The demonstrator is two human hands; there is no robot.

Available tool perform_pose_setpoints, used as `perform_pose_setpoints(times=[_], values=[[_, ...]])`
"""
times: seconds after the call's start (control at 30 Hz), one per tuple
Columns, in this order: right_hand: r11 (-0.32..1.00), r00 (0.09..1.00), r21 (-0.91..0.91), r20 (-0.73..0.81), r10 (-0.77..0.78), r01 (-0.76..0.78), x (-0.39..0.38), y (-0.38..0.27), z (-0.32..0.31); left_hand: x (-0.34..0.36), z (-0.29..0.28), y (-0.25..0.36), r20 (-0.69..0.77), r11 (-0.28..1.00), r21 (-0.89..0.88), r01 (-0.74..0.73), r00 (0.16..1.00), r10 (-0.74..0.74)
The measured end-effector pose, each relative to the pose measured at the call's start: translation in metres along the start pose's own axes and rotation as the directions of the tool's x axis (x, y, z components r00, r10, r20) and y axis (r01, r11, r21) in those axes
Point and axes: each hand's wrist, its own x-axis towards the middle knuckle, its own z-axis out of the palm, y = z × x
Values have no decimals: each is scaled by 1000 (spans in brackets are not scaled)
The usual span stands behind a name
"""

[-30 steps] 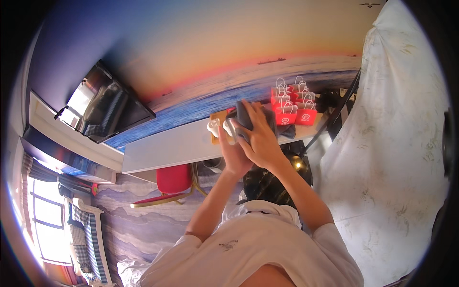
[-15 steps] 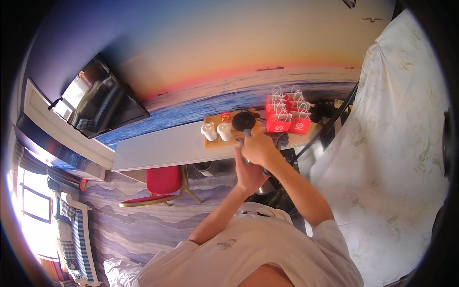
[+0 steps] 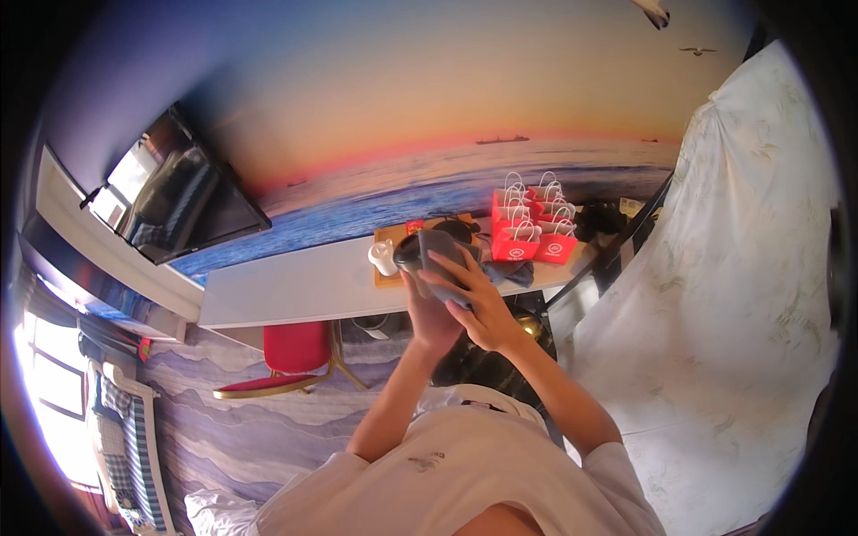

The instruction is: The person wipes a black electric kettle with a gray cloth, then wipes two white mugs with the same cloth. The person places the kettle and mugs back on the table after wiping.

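In front of my chest, above the counter's front edge, both hands hold a dark glossy rounded container point(image 3: 407, 254), its exact kind unclear. My left hand point(image 3: 433, 318) is closed round its lower part. A dark grey piece that looks like cloth point(image 3: 438, 243) lies against the container. My right hand point(image 3: 483, 308) presses this grey piece with its fingers bent over it. Just beyond, a white cup point(image 3: 382, 257) stands on a wooden tray point(image 3: 387, 280). A dark round object point(image 3: 460, 229) behind the container is partly hidden by it.
Red paper bags point(image 3: 516, 246) with white handles stand to the right on the white counter point(image 3: 277, 284). Beside them lies crumpled grey fabric point(image 3: 511, 273). Below are a red chair point(image 3: 297, 347) and a gold-coloured shiny object point(image 3: 529, 325). A white curtain point(image 3: 706, 295) hangs at right.
My hands have shifted left and turned, bringing the dark container and grey piece into clear sight. They now cover the second white cup. The view has shifted slightly.
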Motion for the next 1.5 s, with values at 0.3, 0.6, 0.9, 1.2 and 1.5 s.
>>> perform_pose_setpoints(times=[0.3,0.6,0.9,1.2,1.5], values=[[889,822,-384,402,404,-249,47,9,-4,-11,12,-13,7,979,90,185,982,-186],[972,977,-211,161,136,-101,-24,-11,-10,8,-30,-12,-58,960,237,-151,984,169],[970,999,-239,-22,-46,39,-32,3,-23,5,5,-21,-62,984,170,-63,995,74],[797,730,-504,398,556,-333,34,29,-16,-23,2,-60,-119,927,189,324,944,-306],[929,875,-198,320,363,-313,15,-2,-53,-1,10,-43,-199,998,8,67,978,-64]])
